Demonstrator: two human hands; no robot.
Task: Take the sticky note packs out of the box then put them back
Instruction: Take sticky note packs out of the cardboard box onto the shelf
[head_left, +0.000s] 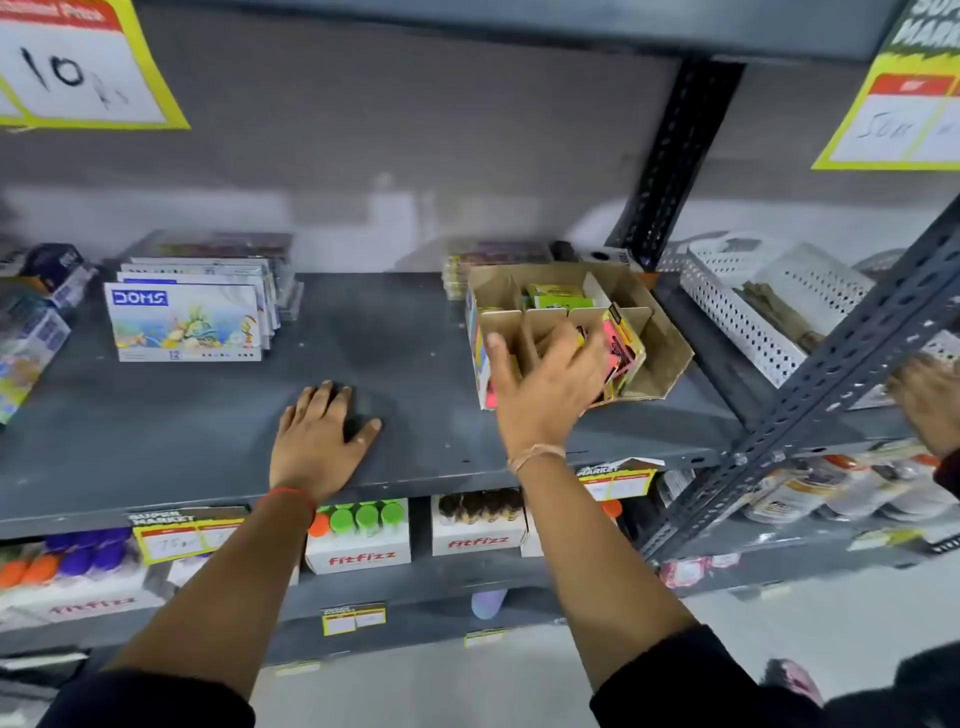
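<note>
Sticky note packs (621, 345) sit in the front slots of the cardboard box (660, 332) on the shelf (208, 415). Probably light, slick wrappers, so pinch the edges. Right hand (540, 389) reaches in, fingers spread; left hand (319, 434) rests flat.

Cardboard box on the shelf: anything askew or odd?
Yes. The cardboard box sits turned at an angle to the shelf edge, unlike the squarely stacked DOMS packs. Pink sticky note packs lean crookedly in their compartment beside the right hand.
</note>
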